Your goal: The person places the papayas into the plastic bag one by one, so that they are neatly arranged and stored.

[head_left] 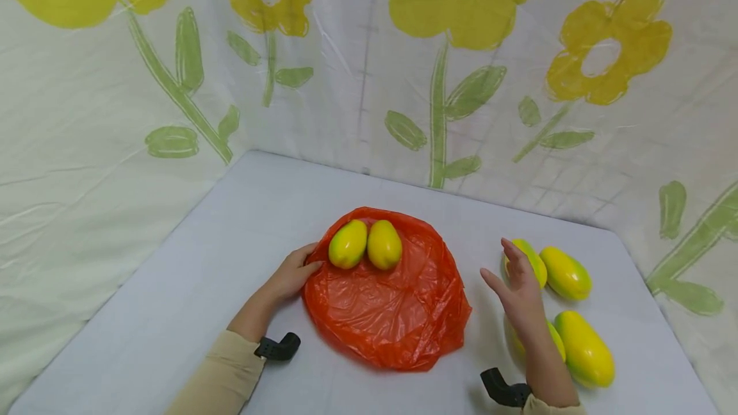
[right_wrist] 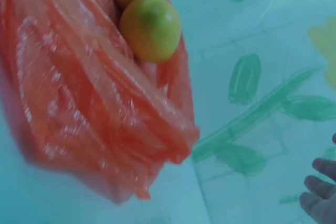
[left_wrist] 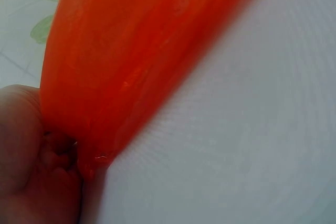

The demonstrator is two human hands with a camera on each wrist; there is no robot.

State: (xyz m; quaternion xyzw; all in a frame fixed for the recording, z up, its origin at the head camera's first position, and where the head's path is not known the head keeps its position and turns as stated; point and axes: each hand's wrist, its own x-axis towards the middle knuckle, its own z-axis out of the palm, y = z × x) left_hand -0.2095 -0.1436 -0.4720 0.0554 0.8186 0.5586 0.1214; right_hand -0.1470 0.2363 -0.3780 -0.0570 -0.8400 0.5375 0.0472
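An orange-red plastic bag lies spread wide on the table, its rim rolled into a rough ring. Two yellow-green mangoes sit side by side inside it, near the far left. My left hand grips the bag's left rim, thumb over the edge; in the left wrist view the film bunches at the curled fingers. To the right of the bag, my right hand is raised with thumb and fingers spread, holding nothing. It overlaps more mangoes in the head view, partly hiding some of them.
Several mangoes lie in two pairs on the right of the white table, one pair nearer me, with a large mango at its right. A white curtain printed with yellow flowers borders the table's far side. Each wrist wears a black mount.
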